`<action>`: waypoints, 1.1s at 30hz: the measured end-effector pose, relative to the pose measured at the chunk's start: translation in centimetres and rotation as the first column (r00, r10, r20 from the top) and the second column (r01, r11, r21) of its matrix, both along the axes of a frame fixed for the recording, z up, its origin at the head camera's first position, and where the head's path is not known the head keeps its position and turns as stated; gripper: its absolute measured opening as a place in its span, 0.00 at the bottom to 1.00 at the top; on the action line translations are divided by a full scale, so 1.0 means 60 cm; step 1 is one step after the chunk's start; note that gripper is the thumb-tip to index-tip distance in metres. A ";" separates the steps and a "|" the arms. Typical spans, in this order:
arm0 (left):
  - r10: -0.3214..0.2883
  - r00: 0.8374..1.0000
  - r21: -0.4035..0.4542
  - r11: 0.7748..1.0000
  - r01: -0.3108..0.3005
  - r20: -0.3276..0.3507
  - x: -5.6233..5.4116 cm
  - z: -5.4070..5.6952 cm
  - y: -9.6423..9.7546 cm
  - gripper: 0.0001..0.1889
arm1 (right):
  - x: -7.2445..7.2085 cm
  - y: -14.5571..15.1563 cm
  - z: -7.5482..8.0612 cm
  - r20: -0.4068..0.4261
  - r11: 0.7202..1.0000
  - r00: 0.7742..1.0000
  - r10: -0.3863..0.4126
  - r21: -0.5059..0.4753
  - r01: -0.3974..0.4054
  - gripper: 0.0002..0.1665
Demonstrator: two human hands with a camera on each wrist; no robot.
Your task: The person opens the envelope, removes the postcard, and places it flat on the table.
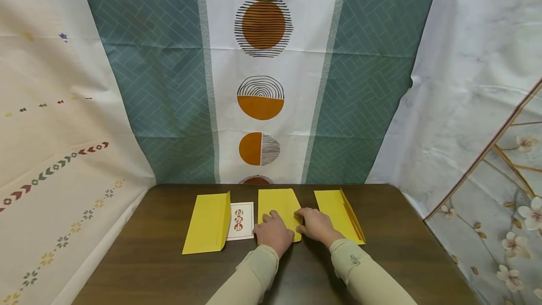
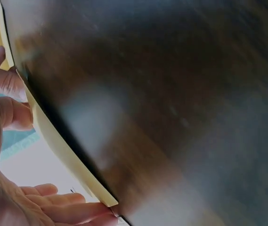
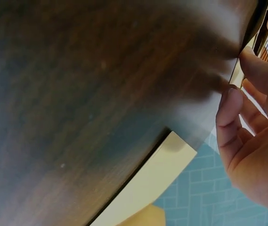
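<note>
Three yellow envelopes lie in a row on the dark wooden table. My left hand (image 1: 274,233) rests across the near part of the middle envelope (image 1: 277,200). In the left wrist view its thumb touches the envelope's near edge (image 2: 63,146), and its fairly straight fingers (image 2: 72,207) reach the envelope's left end. My right hand (image 1: 316,225) pinches the right edge of the same envelope with thumb and fingers. In the right wrist view the right thumb (image 3: 261,70) meets that edge; the contact on top is partly hidden. A white card (image 1: 242,220) with red markings lies left of my left hand.
The left envelope (image 1: 205,222) has its flap raised on its right side, against the card. To the right of my right hand lies another envelope (image 1: 336,211), its flap (image 1: 353,220) standing up. Patterned cloths (image 1: 169,84) hang around the table (image 1: 139,262).
</note>
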State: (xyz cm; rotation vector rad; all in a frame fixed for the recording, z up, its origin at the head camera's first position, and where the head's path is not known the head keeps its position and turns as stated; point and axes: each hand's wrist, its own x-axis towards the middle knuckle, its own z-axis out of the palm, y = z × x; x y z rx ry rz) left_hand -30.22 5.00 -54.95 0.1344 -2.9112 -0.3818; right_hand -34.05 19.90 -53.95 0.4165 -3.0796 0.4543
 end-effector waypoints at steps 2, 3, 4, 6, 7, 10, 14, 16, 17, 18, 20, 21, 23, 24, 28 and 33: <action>-0.009 1.000 0.032 0.999 0.010 -0.023 -0.001 0.001 -0.004 0.35 | 0.000 0.002 0.001 0.001 1.000 1.000 0.022 0.000 -0.022 0.28; -0.014 0.999 0.038 0.999 0.015 -0.030 0.000 0.001 -0.006 0.33 | 0.000 0.002 0.001 0.002 0.999 0.999 0.033 0.004 -0.033 0.28; -0.019 0.999 0.043 0.999 0.021 -0.038 0.000 0.001 -0.008 0.32 | 0.000 0.003 0.002 0.004 0.999 0.999 0.042 0.007 -0.042 0.28; -0.026 0.998 0.046 0.999 0.029 -0.051 0.001 0.001 -0.011 0.30 | 0.000 0.002 0.004 0.012 0.999 0.998 0.054 0.003 -0.055 0.28; -0.030 0.998 0.047 0.998 0.033 -0.059 0.001 0.001 -0.012 0.29 | 0.000 0.001 0.005 0.017 0.998 0.998 0.059 -0.004 -0.059 0.27; -0.038 0.997 0.045 0.998 0.041 -0.070 0.002 0.000 -0.015 0.29 | -0.001 -0.003 0.006 0.042 0.996 0.996 0.074 -0.051 -0.072 0.25; -0.038 0.997 0.070 0.997 0.042 -0.063 0.001 0.000 -0.017 0.29 | -0.004 -0.010 0.005 0.102 0.985 0.990 0.096 -0.153 -0.079 0.25; -0.037 0.998 0.089 0.995 0.042 -0.056 0.002 0.003 -0.018 0.29 | -0.006 -0.011 0.005 0.127 0.978 0.987 0.100 -0.195 -0.074 0.25; -0.038 0.998 0.098 0.994 0.043 -0.053 0.002 0.003 -0.018 0.29 | -0.006 -0.012 0.004 0.136 0.974 0.985 0.101 -0.213 -0.071 0.25; -0.040 0.998 0.104 0.994 0.044 -0.048 0.002 0.004 -0.019 0.29 | -0.007 -0.011 0.003 0.141 0.971 0.985 0.104 -0.230 -0.070 0.26; -0.040 0.998 0.114 0.992 0.046 -0.048 0.002 0.004 -0.020 0.29 | -0.007 -0.011 0.002 0.155 0.961 0.982 0.105 -0.270 -0.060 0.26; -0.041 0.998 0.117 0.992 0.046 -0.047 0.002 0.003 -0.020 0.30 | -0.007 -0.010 0.001 0.165 0.954 0.981 0.105 -0.293 -0.053 0.27; -0.040 0.998 0.117 0.992 0.045 -0.052 0.002 0.002 -0.020 0.31 | -0.008 -0.009 0.000 0.180 0.941 0.977 0.110 -0.336 -0.044 0.27; -0.037 0.998 0.114 0.993 0.043 -0.052 0.002 0.002 -0.020 0.31 | -0.008 -0.008 0.000 0.188 0.933 0.976 0.113 -0.359 -0.039 0.28; -0.032 0.998 0.116 0.993 0.038 -0.050 0.002 0.003 -0.020 0.32 | -0.007 -0.005 0.000 0.224 0.893 0.964 0.143 -0.448 -0.028 0.29; -0.038 0.999 0.116 0.992 0.041 -0.025 0.001 0.008 -0.023 0.32 | -0.005 0.003 0.004 0.326 0.819 0.929 0.173 -0.572 0.048 0.31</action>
